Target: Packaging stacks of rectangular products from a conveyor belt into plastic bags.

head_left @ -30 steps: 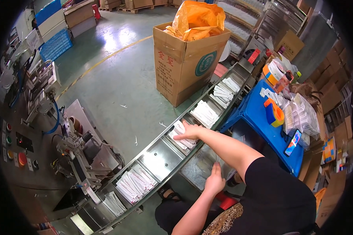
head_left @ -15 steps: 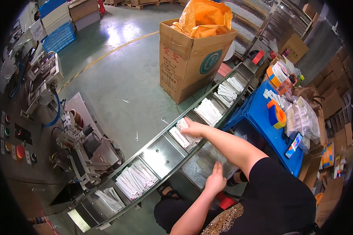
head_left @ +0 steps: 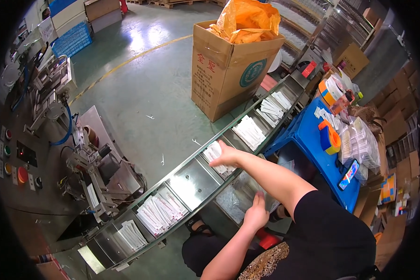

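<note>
My right hand (head_left: 228,156) reaches into a compartment of the long metal conveyor trough. Its thumb and fingers span a stack of slim white paper packets (head_left: 215,151) and grip it by its edges. My left hand (head_left: 256,215) is held lower and nearer my body, fingers stretched out, with nothing visible in it. Below it lies a clear plastic bag (head_left: 233,200) with pale contents, partly covered by the hand and arm. One bare metal compartment (head_left: 193,184) separates my right hand from another pile of white packets (head_left: 161,211) to the left.
Farther along the trough are more packet piles (head_left: 248,133). A tall carton (head_left: 219,77) with an orange bag stands behind it. At right, a blue table (head_left: 308,135) carries tape rolls, bagged packets and a phone (head_left: 349,175). Machinery (head_left: 102,163) stands at left.
My right hand has closed in around the packets in its compartment, and they sit in a tighter stack. The left hand stays nearly in place. The view has shifted slightly.
</note>
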`<act>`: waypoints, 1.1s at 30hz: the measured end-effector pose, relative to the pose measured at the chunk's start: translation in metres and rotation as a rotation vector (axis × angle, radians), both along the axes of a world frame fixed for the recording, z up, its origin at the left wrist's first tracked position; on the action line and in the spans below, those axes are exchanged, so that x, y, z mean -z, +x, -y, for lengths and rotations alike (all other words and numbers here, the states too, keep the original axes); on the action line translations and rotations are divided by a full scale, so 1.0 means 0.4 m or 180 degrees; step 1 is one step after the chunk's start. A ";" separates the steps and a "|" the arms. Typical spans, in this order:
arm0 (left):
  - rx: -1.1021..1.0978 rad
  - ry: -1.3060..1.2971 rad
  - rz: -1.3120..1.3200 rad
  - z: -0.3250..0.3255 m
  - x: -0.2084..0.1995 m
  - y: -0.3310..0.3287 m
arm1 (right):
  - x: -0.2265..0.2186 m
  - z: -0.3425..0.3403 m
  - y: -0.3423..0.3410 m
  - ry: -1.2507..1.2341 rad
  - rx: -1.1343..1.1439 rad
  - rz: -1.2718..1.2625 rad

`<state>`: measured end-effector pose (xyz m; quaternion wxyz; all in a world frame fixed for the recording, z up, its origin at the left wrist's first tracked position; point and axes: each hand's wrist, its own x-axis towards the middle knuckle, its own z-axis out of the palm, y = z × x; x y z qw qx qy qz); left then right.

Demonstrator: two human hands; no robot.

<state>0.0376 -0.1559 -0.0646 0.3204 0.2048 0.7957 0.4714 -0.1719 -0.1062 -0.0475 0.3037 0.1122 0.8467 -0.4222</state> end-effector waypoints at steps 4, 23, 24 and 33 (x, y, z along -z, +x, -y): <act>-0.0089 0.0127 -0.0011 -0.005 -0.012 -0.005 | 0.019 -0.037 0.017 -0.0257 0.0219 -0.0516; -0.0742 0.0300 0.0334 0.002 -0.022 -0.047 | 0.009 -0.129 -0.003 -0.0150 0.0462 -0.1181; -0.0825 0.0327 0.0328 0.002 -0.016 -0.047 | -0.011 -0.140 0.001 -0.0156 0.0465 -0.1175; -0.1552 0.0390 0.0430 -0.001 0.025 -0.041 | -0.131 -0.338 0.214 -0.1953 0.1331 -0.0984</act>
